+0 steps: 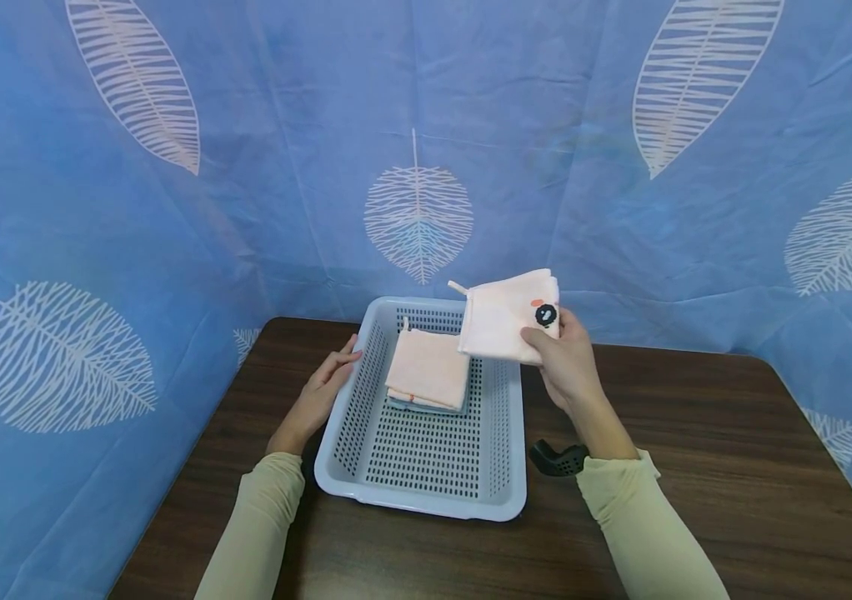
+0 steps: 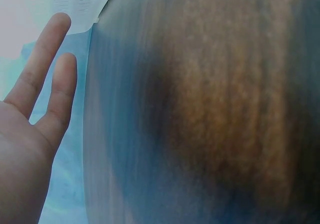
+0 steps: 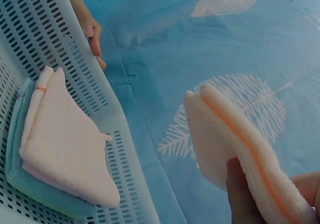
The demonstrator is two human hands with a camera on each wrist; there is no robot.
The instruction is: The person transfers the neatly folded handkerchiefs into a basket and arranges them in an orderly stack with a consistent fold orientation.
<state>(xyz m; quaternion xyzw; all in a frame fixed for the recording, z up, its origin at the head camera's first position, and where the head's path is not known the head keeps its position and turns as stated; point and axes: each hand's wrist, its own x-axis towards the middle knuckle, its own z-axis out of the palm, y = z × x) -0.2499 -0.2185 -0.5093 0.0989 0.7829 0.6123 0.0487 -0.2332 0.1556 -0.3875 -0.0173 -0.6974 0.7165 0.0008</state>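
My right hand (image 1: 570, 357) pinches a folded pale pink towel (image 1: 504, 321) above the right rim of a light blue plastic basket (image 1: 504, 500). A black round patch and a small loop show on this towel; the right wrist view shows its thick fold with an orange edge. Inside the basket lies a stack of folded towels, a pale pink towel (image 1: 428, 367) on top and a teal towel (image 3: 50, 196) below. My left hand (image 1: 323, 387) rests at the basket's left rim, its fingers extended; in the left wrist view two fingers show spread apart.
The basket stands on a dark brown wooden table (image 1: 696, 433). A blue cloth backdrop (image 1: 321, 167) with white leaf prints hangs behind the table and at its sides. A black band (image 1: 559, 458) sits on my right wrist.
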